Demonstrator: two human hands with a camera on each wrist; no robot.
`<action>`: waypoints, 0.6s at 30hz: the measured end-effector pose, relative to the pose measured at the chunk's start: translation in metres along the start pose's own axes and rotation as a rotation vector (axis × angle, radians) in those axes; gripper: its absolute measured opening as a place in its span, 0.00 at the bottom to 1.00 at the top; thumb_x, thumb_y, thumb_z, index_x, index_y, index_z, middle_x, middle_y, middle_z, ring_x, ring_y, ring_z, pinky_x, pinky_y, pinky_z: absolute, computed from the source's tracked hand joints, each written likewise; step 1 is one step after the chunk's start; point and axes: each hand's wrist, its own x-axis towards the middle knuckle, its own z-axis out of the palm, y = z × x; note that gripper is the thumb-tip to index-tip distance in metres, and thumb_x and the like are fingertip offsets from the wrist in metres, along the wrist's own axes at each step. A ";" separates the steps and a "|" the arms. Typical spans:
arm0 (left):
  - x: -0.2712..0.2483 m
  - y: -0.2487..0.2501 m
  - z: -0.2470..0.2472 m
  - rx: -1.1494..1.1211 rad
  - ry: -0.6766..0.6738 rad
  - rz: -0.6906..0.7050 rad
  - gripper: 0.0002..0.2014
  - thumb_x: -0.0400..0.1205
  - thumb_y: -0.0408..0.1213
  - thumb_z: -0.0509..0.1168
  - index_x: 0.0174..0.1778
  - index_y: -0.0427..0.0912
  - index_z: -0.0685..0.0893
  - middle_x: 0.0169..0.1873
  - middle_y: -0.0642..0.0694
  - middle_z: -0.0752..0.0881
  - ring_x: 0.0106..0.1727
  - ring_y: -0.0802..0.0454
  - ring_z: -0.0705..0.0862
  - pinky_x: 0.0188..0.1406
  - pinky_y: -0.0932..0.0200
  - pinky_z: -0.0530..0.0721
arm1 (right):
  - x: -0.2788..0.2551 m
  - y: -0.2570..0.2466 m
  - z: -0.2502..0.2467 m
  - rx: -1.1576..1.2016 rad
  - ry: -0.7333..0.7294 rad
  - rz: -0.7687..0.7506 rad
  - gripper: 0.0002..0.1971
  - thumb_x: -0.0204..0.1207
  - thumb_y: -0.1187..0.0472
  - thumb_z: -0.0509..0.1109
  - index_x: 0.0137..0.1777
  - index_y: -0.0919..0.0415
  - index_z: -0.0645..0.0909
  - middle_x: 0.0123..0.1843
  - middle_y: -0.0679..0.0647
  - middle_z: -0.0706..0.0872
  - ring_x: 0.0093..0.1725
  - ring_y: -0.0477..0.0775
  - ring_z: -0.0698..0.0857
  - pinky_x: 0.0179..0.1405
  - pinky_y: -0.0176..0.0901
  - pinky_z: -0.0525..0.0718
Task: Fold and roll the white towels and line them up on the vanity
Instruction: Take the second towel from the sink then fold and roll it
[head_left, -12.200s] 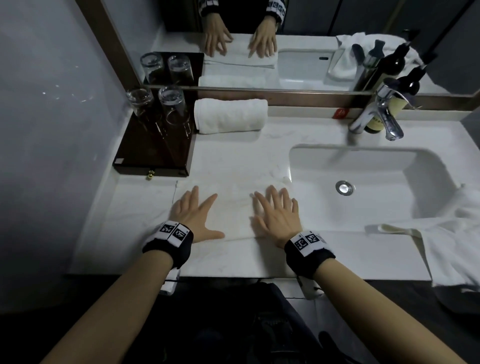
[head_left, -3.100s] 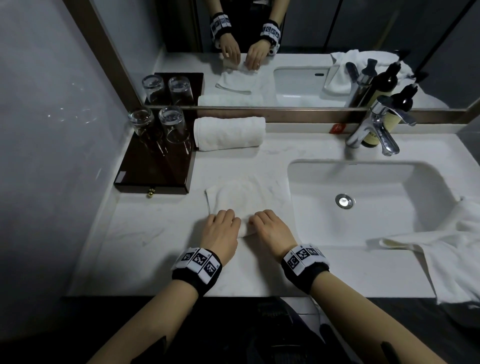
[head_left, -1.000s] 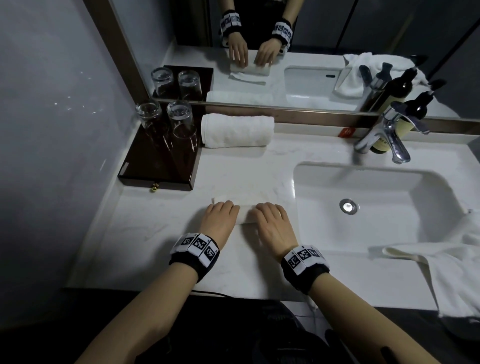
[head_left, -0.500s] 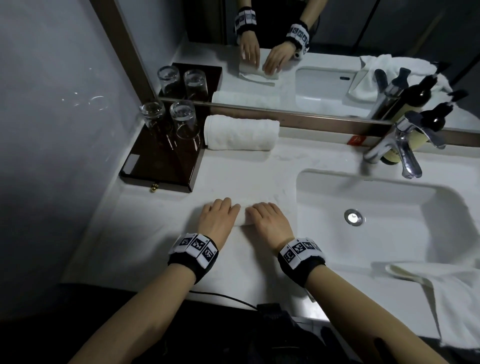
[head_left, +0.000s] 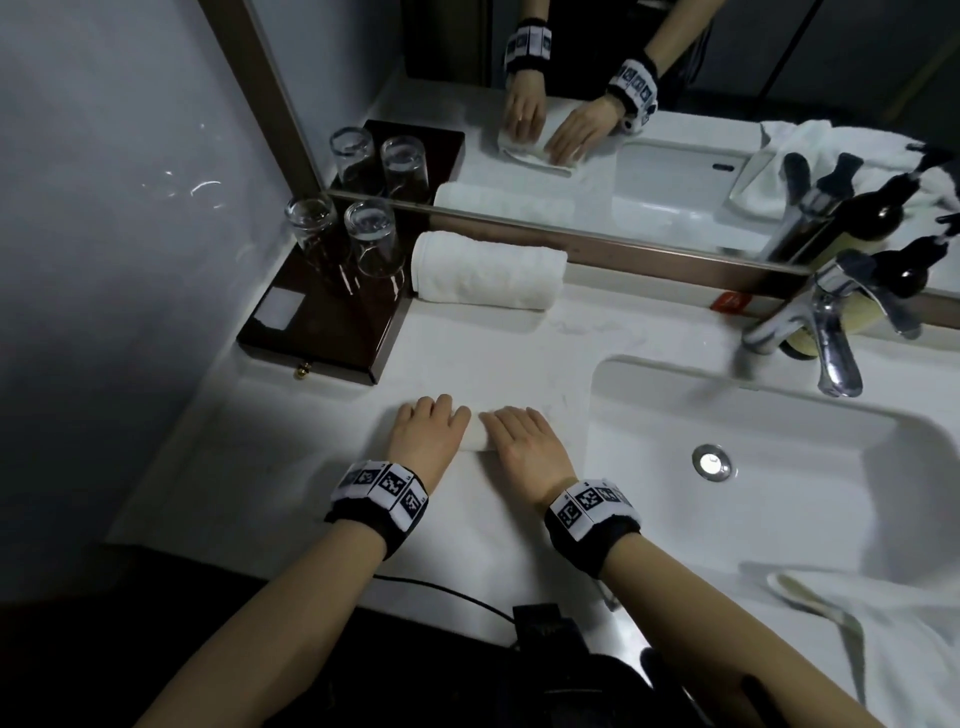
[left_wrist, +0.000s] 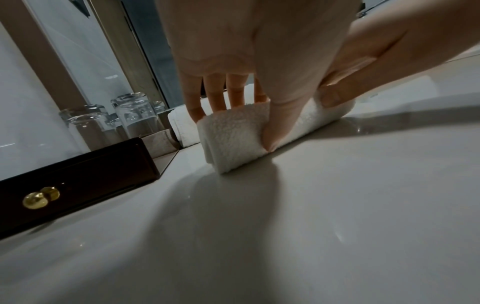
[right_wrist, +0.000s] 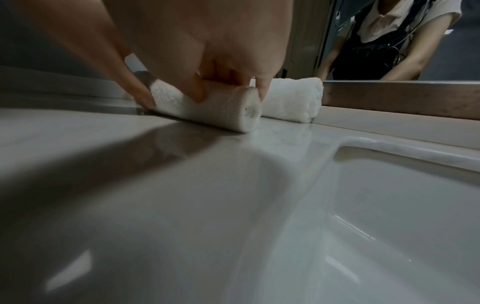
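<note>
A small white towel (head_left: 477, 435) lies rolled up on the white vanity top (head_left: 291, 467), just left of the sink. My left hand (head_left: 430, 428) grips its left end, fingers over the top and thumb on the near side (left_wrist: 272, 131). On its right end sits my right hand (head_left: 522, 441), fingers curled over the roll (right_wrist: 207, 107) and thumb down at the counter. A finished rolled towel (head_left: 488, 270) lies against the mirror ledge behind, apart from the one I hold. A loose white towel (head_left: 893, 639) hangs over the counter's front right.
A dark wooden tray (head_left: 332, 332) with two upturned glasses (head_left: 340, 236) stands at the back left. The sink basin (head_left: 810, 431) lies close to my right hand, with a chrome faucet (head_left: 831, 338) and dark bottles (head_left: 872, 218) behind it. A black cable (head_left: 447, 590) runs along the front edge.
The flat part of the towel ahead of my hands has been rolled up; both hands moved away from me with the roll, which is now thicker.
</note>
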 end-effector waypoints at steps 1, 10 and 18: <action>0.001 -0.001 -0.001 0.014 0.009 0.010 0.15 0.57 0.36 0.77 0.39 0.50 0.86 0.35 0.51 0.86 0.35 0.52 0.85 0.34 0.59 0.83 | 0.000 0.001 0.001 0.015 -0.061 0.021 0.22 0.74 0.70 0.62 0.69 0.68 0.76 0.64 0.63 0.83 0.67 0.63 0.80 0.72 0.57 0.71; 0.015 -0.008 -0.006 -0.041 -0.122 0.056 0.17 0.77 0.32 0.63 0.62 0.44 0.77 0.56 0.45 0.80 0.57 0.44 0.81 0.56 0.52 0.76 | 0.005 0.020 0.002 0.112 -0.199 0.100 0.26 0.81 0.66 0.57 0.80 0.56 0.62 0.76 0.61 0.68 0.75 0.62 0.66 0.67 0.56 0.75; 0.047 -0.022 0.003 -0.116 -0.169 0.154 0.21 0.78 0.26 0.55 0.69 0.42 0.67 0.64 0.42 0.73 0.66 0.39 0.73 0.62 0.47 0.69 | 0.031 0.031 0.004 0.109 -0.190 0.199 0.26 0.79 0.65 0.58 0.77 0.53 0.67 0.67 0.62 0.75 0.68 0.63 0.72 0.61 0.54 0.75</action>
